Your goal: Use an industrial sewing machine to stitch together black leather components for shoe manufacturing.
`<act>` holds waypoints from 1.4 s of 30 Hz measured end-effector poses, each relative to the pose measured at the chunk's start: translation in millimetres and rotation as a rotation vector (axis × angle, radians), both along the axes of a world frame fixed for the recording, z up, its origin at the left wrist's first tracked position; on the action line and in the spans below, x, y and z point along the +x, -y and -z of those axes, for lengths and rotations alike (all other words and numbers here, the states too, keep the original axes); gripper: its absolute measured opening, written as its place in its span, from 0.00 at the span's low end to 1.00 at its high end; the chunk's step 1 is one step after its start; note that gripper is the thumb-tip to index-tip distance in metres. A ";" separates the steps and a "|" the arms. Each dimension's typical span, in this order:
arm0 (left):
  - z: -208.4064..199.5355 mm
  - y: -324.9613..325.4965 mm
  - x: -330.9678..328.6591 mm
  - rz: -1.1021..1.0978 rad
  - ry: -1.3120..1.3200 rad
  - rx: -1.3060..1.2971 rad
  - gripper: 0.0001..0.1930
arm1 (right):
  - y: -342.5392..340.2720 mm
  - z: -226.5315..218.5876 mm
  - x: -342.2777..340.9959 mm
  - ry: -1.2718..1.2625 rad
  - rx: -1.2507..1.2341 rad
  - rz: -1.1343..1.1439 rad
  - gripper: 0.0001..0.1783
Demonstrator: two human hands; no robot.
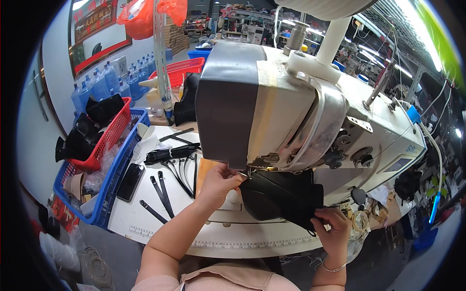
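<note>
A black, leather-like shaped piece point(276, 196) lies under the head of a white and grey sewing machine point(296, 97). My right hand point(334, 227) pinches its lower right corner between thumb and fingers. Beside the needle area, my left hand point(218, 184) is closed in a pinch at the piece's upper left edge. A small silvery bit shows at those fingertips; what it is I cannot make out. The machine head partly hides the piece's far edge.
Black straps point(162, 194) lie on the white table left of my left arm, near a dark phone point(130, 182). Farther left, a red basket point(114, 128) with black pieces sits on a blue crate point(104, 199). A printed ruler point(233, 244) follows the table's front edge.
</note>
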State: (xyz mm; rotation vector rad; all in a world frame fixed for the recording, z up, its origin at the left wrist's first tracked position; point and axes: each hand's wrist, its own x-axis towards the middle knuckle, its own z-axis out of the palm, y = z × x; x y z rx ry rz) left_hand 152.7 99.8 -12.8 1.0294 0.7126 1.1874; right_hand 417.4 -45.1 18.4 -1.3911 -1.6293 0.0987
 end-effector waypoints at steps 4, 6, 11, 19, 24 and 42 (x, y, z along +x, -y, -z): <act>-0.2 1.9 0.9 -0.016 -0.038 0.041 0.13 | 1.2 -0.4 -2.8 0.020 -0.015 0.014 0.10; -1.4 7.6 3.6 -0.042 -0.080 0.055 0.14 | 5.0 -1.5 -5.7 -0.010 -0.014 0.001 0.09; 1.7 12.2 3.0 -0.103 -0.196 0.096 0.16 | 14.9 -7.7 -12.1 0.040 -0.072 -0.064 0.11; -12.1 2.2 -12.8 0.109 -0.128 0.024 0.15 | 5.9 -7.1 24.5 0.115 -0.118 -0.104 0.33; -7.8 -8.9 -23.0 0.164 -0.022 -0.121 0.13 | 2.9 0.8 -3.3 0.450 -0.080 -0.409 0.29; -13.1 10.3 -3.9 0.076 -0.167 0.125 0.25 | 1.3 17.6 -40.7 0.482 0.028 -0.455 0.30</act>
